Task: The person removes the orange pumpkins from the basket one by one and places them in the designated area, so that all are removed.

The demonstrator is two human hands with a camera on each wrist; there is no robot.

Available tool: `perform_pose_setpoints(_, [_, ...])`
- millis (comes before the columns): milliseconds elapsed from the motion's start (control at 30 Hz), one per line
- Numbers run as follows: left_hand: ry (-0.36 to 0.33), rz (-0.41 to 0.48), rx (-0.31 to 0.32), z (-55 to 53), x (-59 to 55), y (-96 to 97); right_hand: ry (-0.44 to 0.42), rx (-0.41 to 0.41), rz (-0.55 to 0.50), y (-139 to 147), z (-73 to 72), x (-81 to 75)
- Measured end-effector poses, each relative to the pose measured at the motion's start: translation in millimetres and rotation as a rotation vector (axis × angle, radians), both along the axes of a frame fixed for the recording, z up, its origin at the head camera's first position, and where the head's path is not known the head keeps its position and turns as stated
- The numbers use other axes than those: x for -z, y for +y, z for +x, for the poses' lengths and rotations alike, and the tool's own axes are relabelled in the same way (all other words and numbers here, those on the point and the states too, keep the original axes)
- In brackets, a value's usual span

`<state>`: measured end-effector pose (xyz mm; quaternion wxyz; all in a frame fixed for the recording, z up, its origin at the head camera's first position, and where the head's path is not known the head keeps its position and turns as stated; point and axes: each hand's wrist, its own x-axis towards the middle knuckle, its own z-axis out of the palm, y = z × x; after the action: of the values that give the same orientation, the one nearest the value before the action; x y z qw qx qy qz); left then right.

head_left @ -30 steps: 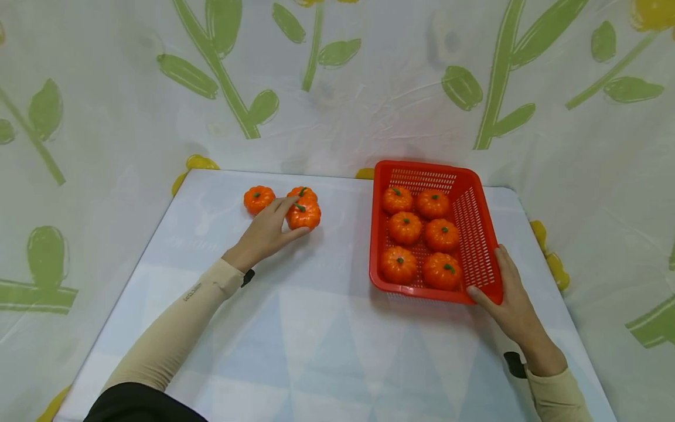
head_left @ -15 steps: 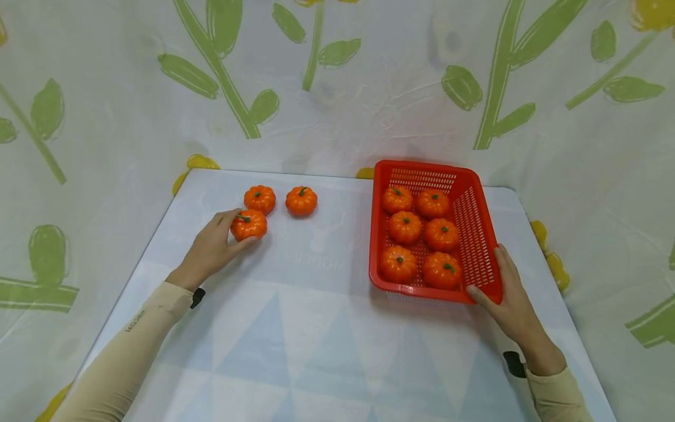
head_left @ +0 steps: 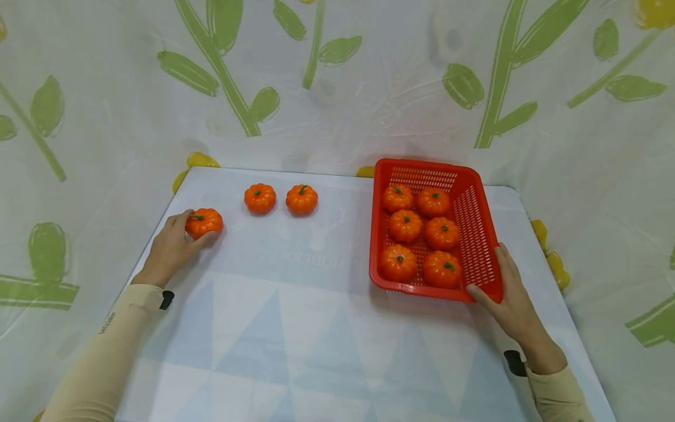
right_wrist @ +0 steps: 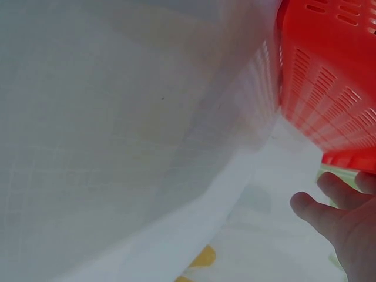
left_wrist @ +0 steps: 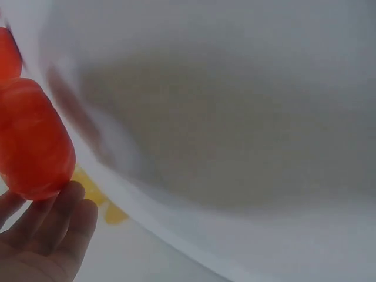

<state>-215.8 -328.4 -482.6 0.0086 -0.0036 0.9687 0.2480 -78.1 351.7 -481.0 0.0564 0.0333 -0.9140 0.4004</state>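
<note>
In the head view, your left hand (head_left: 171, 243), at the left of the frame, pinches 1 orange pumpkin (head_left: 207, 223) between thumb and fingers, with the green stem on the side toward your hand. You cannot tell from here whether that pumpkin rests on the table (head_left: 327, 328). To its right, left of centre, 2 loose pumpkins (head_left: 302, 200) sit side by side, just apart from each other.

Your right hand (head_left: 514, 305), at the lower right, grips the near right corner of the red basket (head_left: 375, 252), thumb on the rim and fingers against the outer wall. Right of centre, inside that basket, 6 pumpkins (head_left: 405, 227) lie in 2 columns of 3.

Your sleeves (head_left: 100, 351) are beige, and a leaf-patterned sheet (head_left: 390, 76) fills the top of the frame.
</note>
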Motion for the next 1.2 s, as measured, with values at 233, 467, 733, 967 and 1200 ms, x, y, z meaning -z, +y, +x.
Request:
perform_pose_setpoints(233, [-0.013,0.008,-0.017,0.1,2.3,-0.9,-0.008,0.0,-0.003,0.2,-0.1,0.3])
perform_pose_setpoints(467, [-0.027,0.029,-0.018,-5.0,5.9,1.7,-0.005,0.001,-0.003,0.7,-0.8,2.1])
perform_pose_setpoints(733, [-0.033,0.036,-0.025,-8.7,13.6,-0.9,-0.017,0.006,0.006,-0.2,0.6,1.5])
perform_pose_setpoints(967, [-0.034,0.059,-0.038,-10.2,10.6,0.1,-0.012,0.008,0.007,-0.4,1.6,0.7])
perform_pose_setpoints(1200, [0.152,0.135,-0.073,-2.9,-3.2,19.2,-0.008,0.01,-0.002,-0.5,-0.4,-0.1])
